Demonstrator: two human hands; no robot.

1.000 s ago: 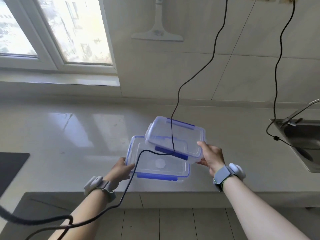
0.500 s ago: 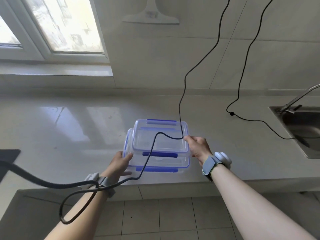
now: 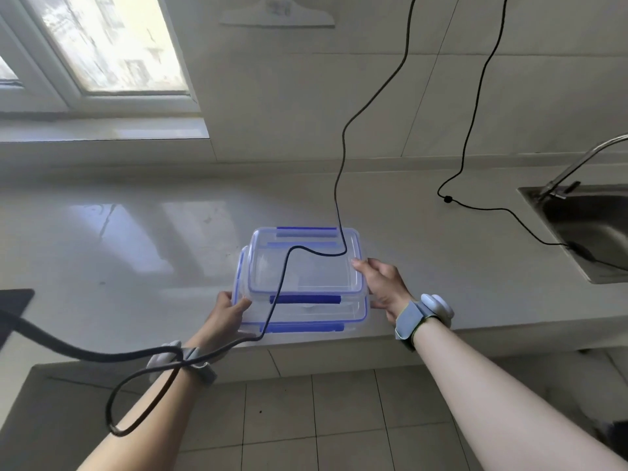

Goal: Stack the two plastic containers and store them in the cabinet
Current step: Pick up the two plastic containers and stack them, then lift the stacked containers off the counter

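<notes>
Two clear plastic containers with blue clip lids sit one on the other near the counter's front edge. The upper container [image 3: 306,266] rests squarely on the lower container [image 3: 326,317]. My left hand [image 3: 228,312] grips the stack's left end, thumb on the upper box. My right hand [image 3: 382,283] holds the right end, fingers against the upper box's side. A black cable hangs across the lids. No cabinet is in view.
The pale counter [image 3: 136,249] runs left to right, with a steel sink [image 3: 591,229] and tap at the right. A dark mat corner [image 3: 15,300] lies at the left edge. A window [image 3: 102,45] is above left. Tiled floor [image 3: 306,419] lies below.
The upper container swung from a skewed tilt to lie aligned on the lower one. Both hands now hold the stack's ends, and the view has dipped toward the floor.
</notes>
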